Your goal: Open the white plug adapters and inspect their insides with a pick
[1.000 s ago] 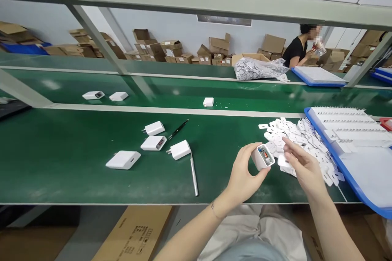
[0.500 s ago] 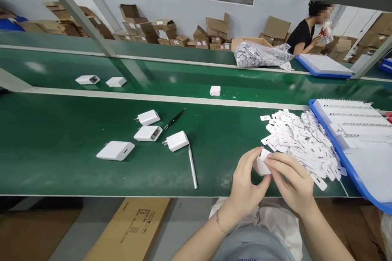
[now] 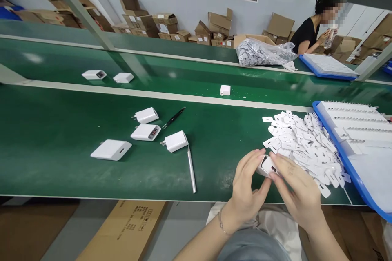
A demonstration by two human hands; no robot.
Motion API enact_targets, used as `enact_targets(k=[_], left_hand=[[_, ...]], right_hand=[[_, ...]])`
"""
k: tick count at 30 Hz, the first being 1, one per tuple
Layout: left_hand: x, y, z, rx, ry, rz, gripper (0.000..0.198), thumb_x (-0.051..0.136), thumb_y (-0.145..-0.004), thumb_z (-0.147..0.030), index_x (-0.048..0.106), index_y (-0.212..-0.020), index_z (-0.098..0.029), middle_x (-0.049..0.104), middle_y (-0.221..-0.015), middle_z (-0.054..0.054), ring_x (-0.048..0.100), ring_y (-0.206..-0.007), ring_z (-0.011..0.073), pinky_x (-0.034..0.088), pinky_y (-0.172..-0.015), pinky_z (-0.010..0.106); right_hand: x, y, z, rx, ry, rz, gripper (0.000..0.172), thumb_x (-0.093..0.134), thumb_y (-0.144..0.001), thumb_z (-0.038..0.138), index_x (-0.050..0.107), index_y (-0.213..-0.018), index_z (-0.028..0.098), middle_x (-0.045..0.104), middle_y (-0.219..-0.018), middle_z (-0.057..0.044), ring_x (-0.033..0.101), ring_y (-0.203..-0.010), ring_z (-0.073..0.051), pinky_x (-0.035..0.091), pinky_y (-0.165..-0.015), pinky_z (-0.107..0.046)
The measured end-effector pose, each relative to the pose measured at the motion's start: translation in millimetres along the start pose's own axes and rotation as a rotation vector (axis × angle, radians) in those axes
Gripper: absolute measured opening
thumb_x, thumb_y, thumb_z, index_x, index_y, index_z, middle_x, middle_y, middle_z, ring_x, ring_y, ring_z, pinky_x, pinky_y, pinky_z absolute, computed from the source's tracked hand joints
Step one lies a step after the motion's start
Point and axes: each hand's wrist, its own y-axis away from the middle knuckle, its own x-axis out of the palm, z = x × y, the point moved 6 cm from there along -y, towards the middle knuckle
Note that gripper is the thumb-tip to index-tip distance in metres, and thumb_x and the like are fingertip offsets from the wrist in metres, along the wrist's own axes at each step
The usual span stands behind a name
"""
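A green bench (image 3: 61, 171) fills the near view, and behind a pale rail runs a green belt (image 3: 183, 73). A grey strut (image 3: 79, 12) slants up across the left. A blue tray (image 3: 352, 171) sits at the bench's right end, with rows of white strips (image 3: 352, 118) in its far half. A flat carton (image 3: 128, 232) lies on the floor under the bench edge.

Against the tray's left rim spreads a pile (image 3: 306, 142) of small white tabs. It lies just beyond both hands, and its near edge is partly hidden by them. Across the belt a person (image 3: 306, 32) sits by a clear bag (image 3: 263, 53) of white parts and a second tray (image 3: 327, 67).

The left hand (image 3: 248, 187) and right hand (image 3: 298, 191) meet over the bench's near edge, right of centre. Between them is a white charger (image 3: 267, 165). The left fingers are curled round its left side. The right fingers lie narrow and flat over its top and cover most of it.

Four loose chargers (image 3: 145, 132) lie well to the left, with a black pen (image 3: 174, 117) and a silver rod (image 3: 192, 169) beside them. Three small white units (image 3: 225, 90) sit on the belt.
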Motion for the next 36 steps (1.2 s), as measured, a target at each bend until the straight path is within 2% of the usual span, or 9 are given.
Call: enact_targets(k=[5, 12, 16, 21, 25, 28, 31, 33, 36], left_hand=[[-1.4, 2.5, 4.6, -0.062, 0.107, -0.025, 0.068, 0.071, -0.086, -0.008, 0.044, -0.147, -0.021, 0.072, -0.125, 0.016, 0.068, -0.124, 0.0278, 0.062, -0.101, 0.046], [-2.3, 2.2, -0.5, 0.087, 0.007, -0.021, 0.061, 0.07, -0.086, -0.005, 0.049, -0.141, -0.021, 0.075, -0.123, 0.016, 0.071, -0.119, 0.0264, 0.064, -0.097, 0.047], [-5.1, 2.2, -1.4, 0.19, -0.084, -0.012, 0.047, 0.071, -0.087, -0.009, 0.057, -0.129, -0.023, 0.076, -0.124, 0.015, 0.073, -0.113, 0.0267, 0.063, -0.098, 0.054], [-10.2, 2.2, -3.5, 0.248, -0.114, -0.077, 0.045, 0.075, -0.081, -0.003, 0.059, -0.119, -0.021, 0.076, -0.122, 0.014, 0.072, -0.117, 0.0263, 0.059, -0.101, 0.059], [-8.2, 4.1, -10.5, 0.294, -0.037, -0.064, 0.039, 0.072, -0.084, -0.003, 0.059, -0.115, -0.022, 0.073, -0.129, 0.013, 0.068, -0.125, 0.0267, 0.059, -0.102, 0.057], [-9.9, -1.1, -8.2, 0.137, 0.171, 0.007, 0.054, 0.076, -0.086, -0.015, 0.053, -0.134, -0.024, 0.067, -0.135, 0.016, 0.063, -0.131, 0.0284, 0.055, -0.109, 0.055], [-9.2, -7.8, 8.9, -0.28, 0.453, 0.138, 0.069, 0.077, -0.087, -0.046, 0.047, -0.145, -0.025, 0.061, -0.138, 0.019, 0.065, -0.127, 0.0301, 0.058, -0.106, 0.047], [-6.6, -9.3, 16.9, -0.487, 0.596, 0.227, 0.06, 0.076, -0.086, -0.051, 0.058, -0.138, -0.025, 0.063, -0.13, 0.017, 0.068, -0.121, 0.0294, 0.062, -0.099, 0.04], [-6.1, -13.7, 20.5, -0.541, 0.736, 0.213, 0.051, 0.083, -0.08, -0.049, 0.071, -0.122, -0.025, 0.064, -0.118, 0.012, 0.07, -0.114, 0.0279, 0.063, -0.095, 0.037]], right_hand=[[6.1, 3.4, -1.9, -0.013, -0.008, 0.074, 0.07, 0.059, -0.096, 0.007, 0.038, -0.159, 0.029, 0.068, -0.138, -0.006, 0.067, -0.126, -0.027, 0.062, -0.104, -0.042], [12.6, 7.4, -1.4, 0.089, -0.119, 0.036, 0.069, 0.058, -0.095, 0.004, 0.042, -0.156, 0.034, 0.056, -0.151, -0.003, 0.06, -0.135, -0.028, 0.057, -0.11, -0.045], [17.5, 17.3, -15.2, 0.39, -0.426, 0.107, 0.053, 0.056, -0.101, 0.016, 0.053, -0.149, 0.04, 0.054, -0.155, 0.0, 0.052, -0.142, -0.026, 0.053, -0.113, -0.044], [30.1, 35.7, -32.6, 0.877, -0.895, 0.096, 0.043, 0.063, -0.098, 0.042, 0.062, -0.14, 0.033, 0.069, -0.139, -0.008, 0.067, -0.126, -0.026, 0.059, -0.103, -0.041], [37.4, 38.1, -29.7, 0.876, -0.981, 0.066, 0.045, 0.069, -0.091, 0.053, 0.07, -0.128, 0.026, 0.074, -0.126, -0.012, 0.072, -0.114, -0.029, 0.062, -0.096, -0.041], [26.5, 36.5, -32.2, 0.764, -0.84, 0.007, 0.051, 0.075, -0.088, 0.046, 0.065, -0.134, 0.026, 0.073, -0.126, -0.013, 0.072, -0.113, -0.029, 0.063, -0.092, -0.04], [10.8, 33.2, -33.7, 0.654, -0.642, 0.027, 0.059, 0.079, -0.086, 0.037, 0.059, -0.141, 0.029, 0.067, -0.136, -0.012, 0.068, -0.12, -0.028, 0.062, -0.096, -0.039], [3.3, 29.5, -31.7, 0.592, -0.574, 0.049, 0.057, 0.08, -0.086, 0.031, 0.061, -0.139, 0.032, 0.064, -0.138, -0.01, 0.065, -0.124, -0.028, 0.061, -0.099, -0.038], [-1.1, 23.5, -25.1, 0.497, -0.551, 0.057, 0.055, 0.078, -0.088, 0.03, 0.061, -0.139, 0.037, 0.063, -0.135, -0.008, 0.063, -0.124, -0.026, 0.061, -0.096, -0.034]])
